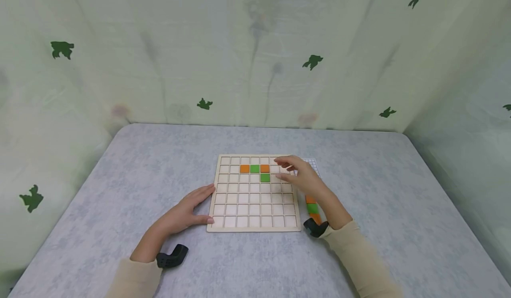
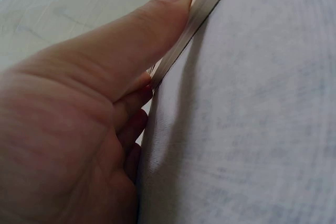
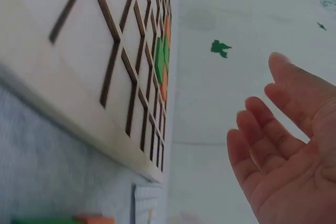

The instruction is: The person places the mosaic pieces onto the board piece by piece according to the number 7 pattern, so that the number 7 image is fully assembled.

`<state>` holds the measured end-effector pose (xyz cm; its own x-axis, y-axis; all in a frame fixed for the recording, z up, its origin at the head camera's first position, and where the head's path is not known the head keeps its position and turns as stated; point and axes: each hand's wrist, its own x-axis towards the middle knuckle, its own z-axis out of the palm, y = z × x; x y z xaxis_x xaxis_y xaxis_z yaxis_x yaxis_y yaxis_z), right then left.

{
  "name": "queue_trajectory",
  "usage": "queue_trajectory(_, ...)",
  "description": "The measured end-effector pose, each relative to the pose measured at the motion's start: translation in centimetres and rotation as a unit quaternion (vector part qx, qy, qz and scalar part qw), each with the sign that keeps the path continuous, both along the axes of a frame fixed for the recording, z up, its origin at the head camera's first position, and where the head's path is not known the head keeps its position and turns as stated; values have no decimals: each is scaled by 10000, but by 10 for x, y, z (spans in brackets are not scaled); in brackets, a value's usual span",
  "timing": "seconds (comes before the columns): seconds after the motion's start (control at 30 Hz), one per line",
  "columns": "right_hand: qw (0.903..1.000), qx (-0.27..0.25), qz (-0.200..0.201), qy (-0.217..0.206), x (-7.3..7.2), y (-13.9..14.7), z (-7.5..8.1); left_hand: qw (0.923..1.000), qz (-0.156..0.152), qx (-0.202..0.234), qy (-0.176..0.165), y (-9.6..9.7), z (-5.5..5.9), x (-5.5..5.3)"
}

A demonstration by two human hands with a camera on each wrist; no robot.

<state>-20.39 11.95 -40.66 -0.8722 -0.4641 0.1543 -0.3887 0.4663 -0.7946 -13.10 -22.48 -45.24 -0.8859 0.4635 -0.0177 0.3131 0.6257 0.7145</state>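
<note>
A wooden grid board (image 1: 243,198) lies flat on the table, its cells marked off by dark grooves. Near its far edge an orange tile (image 1: 245,169), a green tile (image 1: 254,169) and another orange tile (image 1: 265,168) form a row, with a second green tile (image 1: 265,178) directly below the right one. My left hand (image 1: 185,209) rests against the board's left edge, fingers and thumb spread along it. Above the board's upper right part hovers my right hand (image 1: 301,176), its fingers loosely bent and nothing between them, as the right wrist view (image 3: 294,150) also shows.
Just right of the board lie several orange and green tiles (image 1: 312,208), partly behind my right wrist. A sheet with a printed grid (image 1: 312,164) sticks out beyond my right hand. Black wrist cameras (image 1: 172,256) sit at both wrists. A patterned curtain (image 1: 223,67) hangs behind the table (image 1: 151,165).
</note>
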Motion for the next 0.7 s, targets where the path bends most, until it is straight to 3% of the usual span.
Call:
queue_trajectory(0.23,9996,152,-234,101,21,40,6,10000,-6,-37,11,1,1,0)
queue_trajectory(0.5,9974,578,-367,-225,33,70,-15,10000,52,-47,-47,1,1,-1)
queue_trajectory(0.7,9951,716,-422,-542,33,82,-32,10000,32,-33,-35,1,1,1)
